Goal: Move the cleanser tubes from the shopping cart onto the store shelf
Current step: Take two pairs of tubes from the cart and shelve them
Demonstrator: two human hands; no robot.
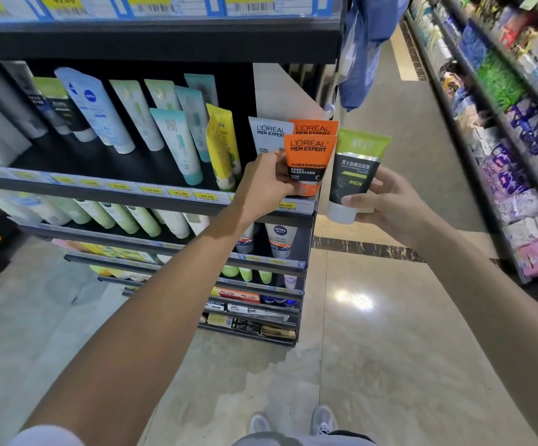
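The black metal store shelf (171, 201) already carries tubes. The right hand (386, 207) wraps the green-and-black plastic cleanser tube (354, 175) beside its end; the left hand (267, 185) pinches the orange plastic tube (309, 156) at the shelf edge. Both look light, squashy and slick; grip mid-body.

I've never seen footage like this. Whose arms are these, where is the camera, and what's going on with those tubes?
No machine here: a person wears a wide-angle camera on the head, so this single view looks forward and down along their own bare arms. They stand at a store shelf that carries rows of cleanser tubes leaning back behind yellow price tags. The left hand grips an orange L'Oreal tube at the shelf's right end, in front of a second orange tube and beside a white L'Oreal tube. The right hand holds a green-and-black tube in the air just past the shelf end, not yet placed. Below are the shiny floor and the person's grey shoes. No shopping cart is in view.
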